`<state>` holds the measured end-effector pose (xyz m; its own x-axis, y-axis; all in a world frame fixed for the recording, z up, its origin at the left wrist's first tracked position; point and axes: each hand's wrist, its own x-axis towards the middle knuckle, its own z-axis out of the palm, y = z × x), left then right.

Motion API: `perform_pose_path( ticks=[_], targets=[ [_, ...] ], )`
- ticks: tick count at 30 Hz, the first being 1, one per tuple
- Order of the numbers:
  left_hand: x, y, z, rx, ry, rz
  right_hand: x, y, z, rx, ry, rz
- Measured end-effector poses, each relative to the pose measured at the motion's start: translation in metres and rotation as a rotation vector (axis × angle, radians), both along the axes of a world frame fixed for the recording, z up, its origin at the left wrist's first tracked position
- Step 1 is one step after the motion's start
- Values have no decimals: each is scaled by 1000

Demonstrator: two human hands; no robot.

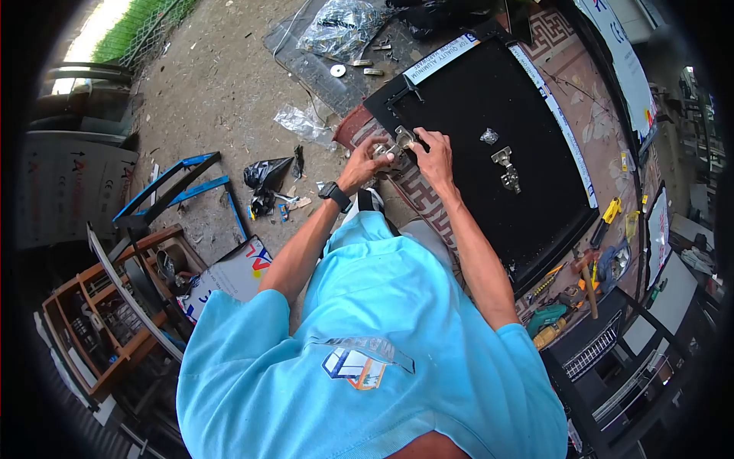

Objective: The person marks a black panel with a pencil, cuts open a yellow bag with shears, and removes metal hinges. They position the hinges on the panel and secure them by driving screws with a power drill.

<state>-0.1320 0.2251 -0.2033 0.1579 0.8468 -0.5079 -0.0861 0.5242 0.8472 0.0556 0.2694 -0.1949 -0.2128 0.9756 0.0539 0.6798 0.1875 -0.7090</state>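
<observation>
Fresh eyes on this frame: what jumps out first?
The big black panel lying flat on the patterned mat, right of centre. At its near-left edge the left hand and right hand close around a metal hinge; a second hinge and a small plastic packet lie loose on the panel. Hand tools are scattered beyond its lower right corner.

hinge (397, 145): shiny metal | panel (489, 99): matt black | ground (222, 84): rough concrete

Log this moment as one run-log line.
left hand: on hinge | right hand: on same hinge | hinge: at black panel edge | spare hinge: on panel
</observation>
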Motion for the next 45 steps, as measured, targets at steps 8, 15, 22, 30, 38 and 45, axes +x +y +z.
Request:
perform_pose_path(
  ticks=[8,15,22,30,38,45],
  targets=[
    [13,-9,-16,246,620,14,-2,3,-4,74,-89,33],
    [21,-14,-8,326,690,32,0,2,-8,95,-94,22],
    [20,-8,0,437,949,-74,0,-4,-11,126,-94,1],
    [31,8,-14,634,942,-46,-5,-4,-8,296,-336,125],
    [40,1,-30,759,919,134,-6,-1,-8,193,-301,83],
    [35,9,-32,776,932,96,-9,35,0,-142,-42,-60]
  ],
)
